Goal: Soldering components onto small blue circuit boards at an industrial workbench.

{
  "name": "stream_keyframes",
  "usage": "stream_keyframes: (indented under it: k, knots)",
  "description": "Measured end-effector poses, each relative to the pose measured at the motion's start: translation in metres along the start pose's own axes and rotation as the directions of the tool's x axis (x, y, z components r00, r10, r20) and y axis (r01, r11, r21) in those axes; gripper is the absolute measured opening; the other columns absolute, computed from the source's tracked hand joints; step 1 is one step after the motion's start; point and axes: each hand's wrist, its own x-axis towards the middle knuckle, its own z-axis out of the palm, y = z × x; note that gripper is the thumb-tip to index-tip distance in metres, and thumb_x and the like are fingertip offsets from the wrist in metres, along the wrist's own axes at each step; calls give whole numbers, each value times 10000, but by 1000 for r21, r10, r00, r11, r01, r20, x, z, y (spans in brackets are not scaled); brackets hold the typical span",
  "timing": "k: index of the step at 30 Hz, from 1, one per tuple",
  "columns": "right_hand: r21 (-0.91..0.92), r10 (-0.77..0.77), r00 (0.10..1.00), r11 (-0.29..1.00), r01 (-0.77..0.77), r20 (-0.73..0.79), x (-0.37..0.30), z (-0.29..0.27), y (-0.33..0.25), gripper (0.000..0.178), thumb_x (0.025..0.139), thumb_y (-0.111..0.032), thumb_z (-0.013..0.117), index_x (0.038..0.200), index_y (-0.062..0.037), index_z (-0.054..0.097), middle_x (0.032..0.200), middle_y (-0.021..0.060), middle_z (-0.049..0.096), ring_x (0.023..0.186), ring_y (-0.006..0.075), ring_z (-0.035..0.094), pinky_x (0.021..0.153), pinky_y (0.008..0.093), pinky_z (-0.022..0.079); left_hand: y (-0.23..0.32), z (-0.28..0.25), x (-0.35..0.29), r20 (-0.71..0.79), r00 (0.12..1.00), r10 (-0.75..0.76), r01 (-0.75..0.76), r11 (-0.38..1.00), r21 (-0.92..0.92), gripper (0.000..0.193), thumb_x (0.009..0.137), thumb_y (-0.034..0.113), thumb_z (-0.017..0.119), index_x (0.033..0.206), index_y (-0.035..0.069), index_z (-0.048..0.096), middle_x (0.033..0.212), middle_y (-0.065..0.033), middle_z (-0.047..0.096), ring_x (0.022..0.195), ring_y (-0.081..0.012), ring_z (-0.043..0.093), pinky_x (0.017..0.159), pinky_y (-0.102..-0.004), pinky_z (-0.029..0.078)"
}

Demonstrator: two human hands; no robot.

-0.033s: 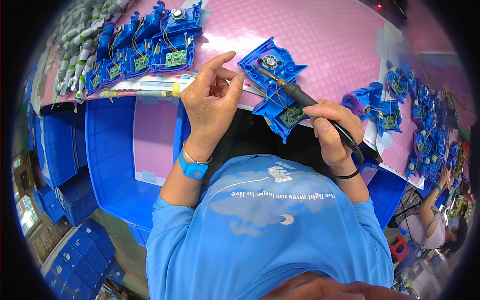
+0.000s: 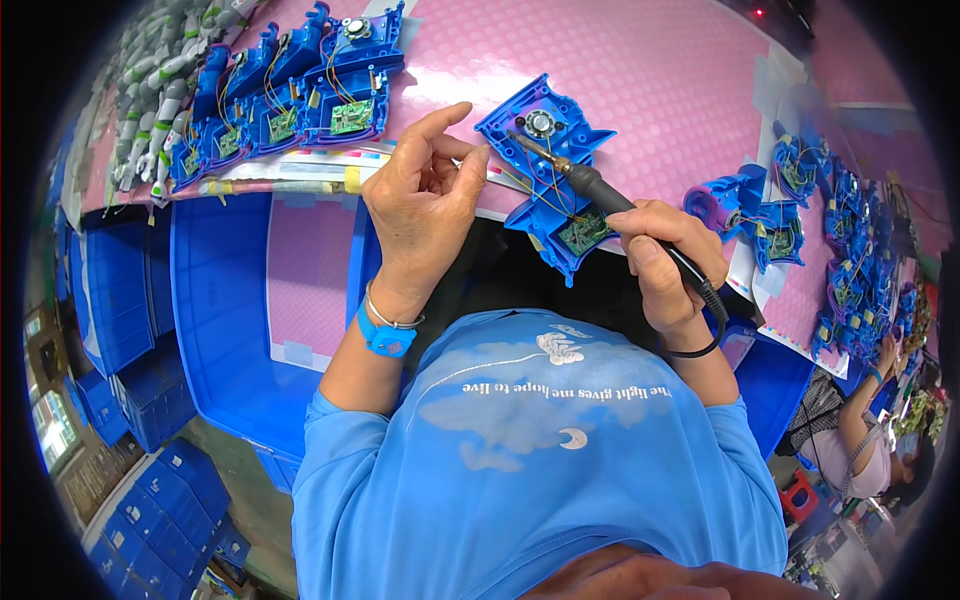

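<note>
At the far left, below the table edge, stand stacked blue plastic crates (image 2: 110, 300), and beside them a large blue bin (image 2: 215, 330) with a pink sheet lying in its bottom. Above these, on the pink dotted table mat (image 2: 640, 70), a row of blue plastic housings (image 2: 290, 95) lies side by side, each open and showing a small green circuit board and thin wires; grey and green parts are heaped at their left.

The person's left hand (image 2: 420, 205) hovers over the table's near edge, wearing a blue wristband (image 2: 385, 335). Its thumb and forefinger are pinched together on a thin strand of solder wire (image 2: 505, 178) that runs toward the work; the index finger is raised and the other fingers are loosely curled.

Just right of that hand lies the blue toy housing (image 2: 550, 170), open side up, partly overhanging the table edge, with a round silver speaker near its top and a green circuit board (image 2: 585, 232) at its lower end, joined by fine wires.

The right hand (image 2: 665, 260) is clenched around the black handle of a soldering iron (image 2: 600, 195), whose metal tip points up and left over the housing, near the speaker. The iron's cable loops around the wrist.

Further right lie more blue housings (image 2: 770, 225) along the table, and another person sits at the far right edge
</note>
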Motion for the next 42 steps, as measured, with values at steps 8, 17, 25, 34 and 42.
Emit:
stream_keyframes:
  k: [8, 17, 25, 34, 42]
  knots:
    - [-12, -1, 1000, 1000, 1, 3, 3, 1, -5, 254, 920, -157, 598, 988, 68, 694, 633, 56, 545, 537, 125, 489, 519, 279, 377, -8, 8, 6, -44, 998, 53, -55, 997, -58, 385, 820, -50, 763, 1190, 28, 690, 766, -11, 715, 592, -6, 557, 520, -166, 424]
    - [-21, -44, 999, 999, 44, -12, 2, 1, -5, 248, 902, -143, 605, 977, 74, 700, 615, 57, 544, 527, 134, 493, 505, 286, 368, -1, -6, 0, -104, 994, 29, -38, 996, -84, 394, 757, -108, 721, 1123, 38, 708, 782, 18, 630, 540, -3, 440, 473, -202, 357]
    - [-14, -45, 999, 999, 44, -30, -1, 1, -6, 267, 904, -151, 612, 988, 88, 695, 629, 69, 554, 529, 130, 497, 499, 274, 357, 6, -11, -10, 33, 910, 414, -414, 899, 141, 286, 708, -96, 745, 935, 75, 765, 778, -41, 644, 560, -112, 575, 493, -262, 452]
    - [61, -105, 983, 991, 116, -149, -11, -8, -7, 292, 943, -175, 633, 1045, 97, 659, 693, 88, 571, 539, 119, 478, 512, 276, 359, 25, -7, 17, 442, 834, 330, -420, 899, 122, 165, 778, 33, 750, 941, 53, 745, 789, -79, 650, 643, -260, 666, 572, -353, 532]
    - [115, -35, 986, 992, 54, -161, -17, -18, -10, 239, 917, -129, 625, 1038, 70, 682, 729, 108, 616, 575, 150, 532, 536, 291, 414, 25, -6, 28, 513, 814, 274, -420, 887, 192, 97, 793, 64, 727, 888, 57, 747, 797, -92, 658, 674, -300, 662, 611, -408, 530]
